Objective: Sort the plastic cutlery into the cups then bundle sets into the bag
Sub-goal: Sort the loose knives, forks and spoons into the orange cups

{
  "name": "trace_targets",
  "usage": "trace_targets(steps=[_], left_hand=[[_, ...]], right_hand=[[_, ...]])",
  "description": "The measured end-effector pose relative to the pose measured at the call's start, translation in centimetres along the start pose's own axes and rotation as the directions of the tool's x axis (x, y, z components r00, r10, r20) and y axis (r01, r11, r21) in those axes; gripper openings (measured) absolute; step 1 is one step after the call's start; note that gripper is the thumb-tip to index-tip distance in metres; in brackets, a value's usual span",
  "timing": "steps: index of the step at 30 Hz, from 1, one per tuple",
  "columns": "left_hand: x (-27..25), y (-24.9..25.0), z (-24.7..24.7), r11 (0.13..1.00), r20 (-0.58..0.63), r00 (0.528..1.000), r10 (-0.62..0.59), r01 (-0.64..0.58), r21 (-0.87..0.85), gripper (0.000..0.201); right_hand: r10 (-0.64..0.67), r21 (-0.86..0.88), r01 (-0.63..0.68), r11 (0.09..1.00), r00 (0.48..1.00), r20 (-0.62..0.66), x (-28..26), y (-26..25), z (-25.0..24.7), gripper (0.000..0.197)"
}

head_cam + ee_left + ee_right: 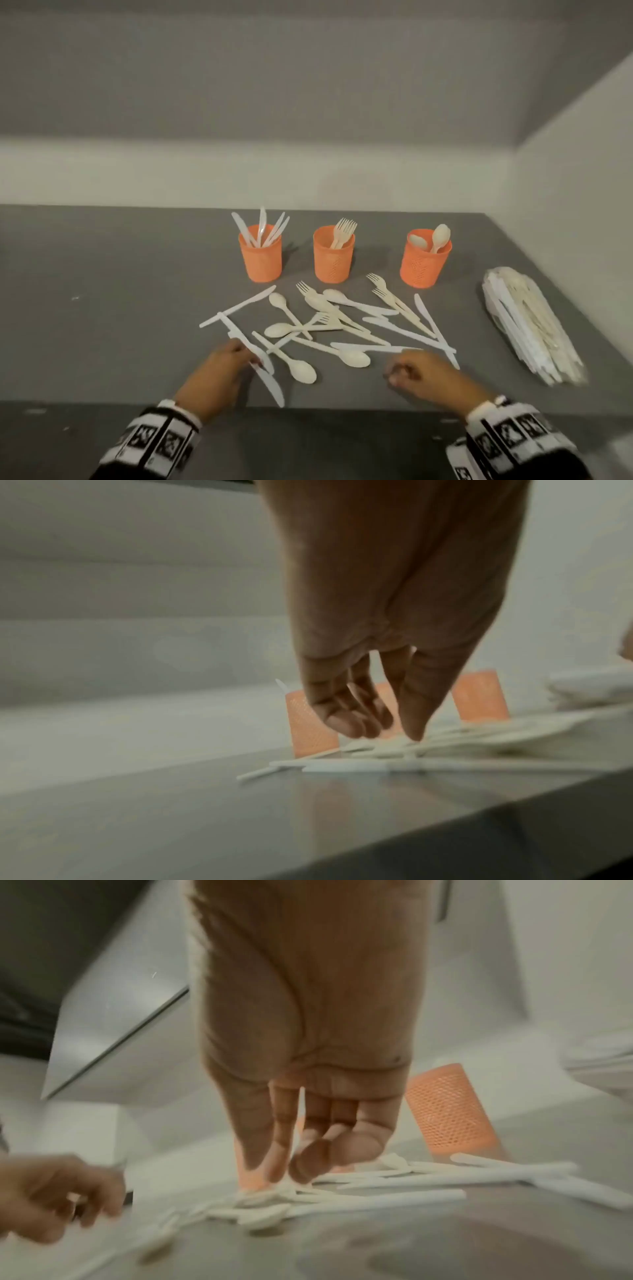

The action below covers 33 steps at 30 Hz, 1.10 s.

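Observation:
Three orange cups stand in a row: knives in the left cup (261,255), forks in the middle cup (334,257), spoons in the right cup (424,263). In front of them lies a loose pile of white and cream cutlery (329,325). My left hand (246,354) is at the pile's near left corner, fingers loosely bent, tips touching a white knife (270,385); the left wrist view shows the left hand (387,731) gripping nothing. My right hand (394,373) hovers at the pile's near right side with fingers loosely curled, and the right hand (284,1172) holds nothing.
A clear bag (531,325) stuffed with bundled cutlery lies at the right of the grey table (120,308), near the side wall. The table's front edge runs just under my wrists. A white wall rises behind the cups.

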<state>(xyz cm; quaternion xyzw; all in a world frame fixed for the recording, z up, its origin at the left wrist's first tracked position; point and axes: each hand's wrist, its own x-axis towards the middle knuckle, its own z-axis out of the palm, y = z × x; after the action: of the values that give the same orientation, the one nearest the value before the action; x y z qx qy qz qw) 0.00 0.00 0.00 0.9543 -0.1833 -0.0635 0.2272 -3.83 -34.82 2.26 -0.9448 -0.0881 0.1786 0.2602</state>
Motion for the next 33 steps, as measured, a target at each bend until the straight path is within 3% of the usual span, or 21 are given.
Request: trace_targets(steps=[3, 6, 9, 13, 15, 19, 23, 28, 33], left_hand=[[2.2, -0.2, -0.3, 0.983, 0.015, 0.997, -0.078, 0.075, 0.168, 0.053], [3.3, 0.4, -0.1, 0.952, 0.037, 0.995, -0.094, 0.079, 0.297, 0.057], [4.0, 1.3, 0.3, 0.928, 0.047, 0.994, -0.096, 0.072, 0.365, 0.049], [5.2, 2.4, 1.4, 0.932, 0.083, 0.993, -0.089, 0.054, 0.357, 0.041], [5.7, 2.8, 1.9, 0.951, 0.079, 0.993, -0.089, 0.061, 0.304, 0.041], [6.3, 3.4, 2.0, 0.956, 0.030, 0.979, -0.203, 0.192, 0.222, 0.049], [7.1, 3.0, 0.5, 0.959, 0.096, 0.976, -0.196, 0.170, 0.228, 0.032], [7.3, 2.9, -0.5, 0.972, 0.186, 0.973, -0.135, 0.093, 0.217, 0.031], [6.0, 3.1, -0.4, 0.976, 0.099, 0.984, -0.145, 0.126, 0.175, 0.036]], right_hand=[[0.010, -0.018, -0.014, 1.000, 0.986, -0.164, 3.2, -0.9, -0.1, 0.026], [-0.009, -0.103, -0.004, 0.995, 0.992, -0.127, 5.5, -1.9, 0.9, 0.032], [-0.043, -0.148, 0.028, 0.989, 0.994, -0.099, 7.0, -3.0, 1.5, 0.036], [-0.062, -0.258, 0.051, 0.965, 0.998, -0.033, 8.6, -4.7, 2.4, 0.043], [-0.043, -0.295, 0.030, 0.955, 0.998, -0.038, 9.1, -4.7, 2.6, 0.037], [-0.010, -0.285, -0.005, 0.958, 0.999, -0.048, 9.1, -3.4, 1.9, 0.025], [-0.009, -0.227, -0.018, 0.974, 0.993, -0.120, 8.9, -3.1, 0.8, 0.006], [-0.084, -0.127, 0.059, 0.990, 0.976, -0.202, 9.3, -5.3, -0.2, 0.020], [-0.085, -0.091, 0.079, 0.993, 0.994, -0.066, 9.9, -7.0, 0.3, 0.029]])
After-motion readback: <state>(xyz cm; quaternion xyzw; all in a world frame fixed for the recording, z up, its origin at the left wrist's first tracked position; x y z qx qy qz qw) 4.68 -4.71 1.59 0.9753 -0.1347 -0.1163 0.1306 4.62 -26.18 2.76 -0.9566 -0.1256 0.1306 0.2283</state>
